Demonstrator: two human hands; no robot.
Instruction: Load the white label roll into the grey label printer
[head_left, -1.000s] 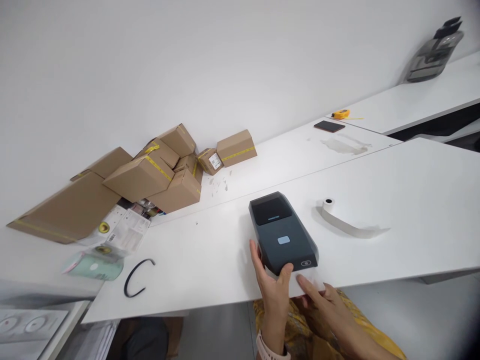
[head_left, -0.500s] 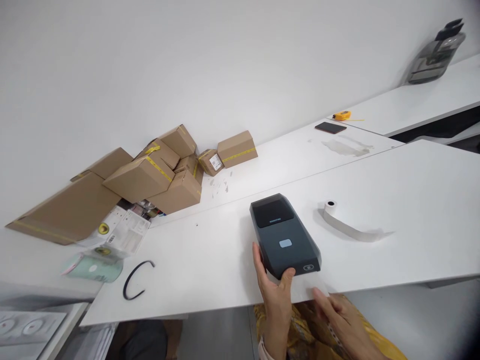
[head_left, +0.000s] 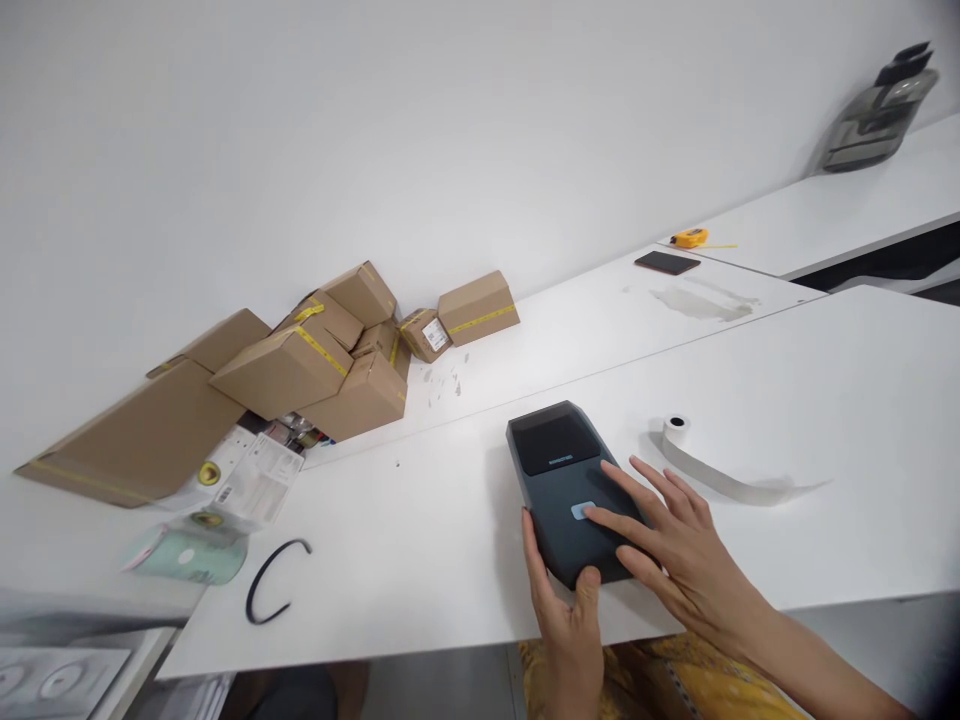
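Note:
My left hand (head_left: 564,615) grips the near-left corner of a dark grey, boxy portable printer (head_left: 559,545), its thumb on the near end and its fingers along the left side. The printer has a black window at its far end and a small light-blue button (head_left: 581,511) in the middle. My right hand (head_left: 686,550) is over the printer's right side with fingers spread. Its index fingertip touches the button, and it holds nothing. To the right of the printer lies a white paper roll (head_left: 677,432) with a strip unrolled toward the right.
Cardboard boxes (head_left: 285,370) are piled against the wall on the left. Nearby lie clear-wrapped packages (head_left: 259,475), a green pouch (head_left: 195,557) and a black headband (head_left: 259,585). A phone (head_left: 667,263), a yellow tape measure (head_left: 690,238) and a dark bottle (head_left: 874,120) are farther right.
My right hand has risen from the table's front edge onto the printer, its index finger now on the button. My left hand still holds the printer. The view has shifted slightly.

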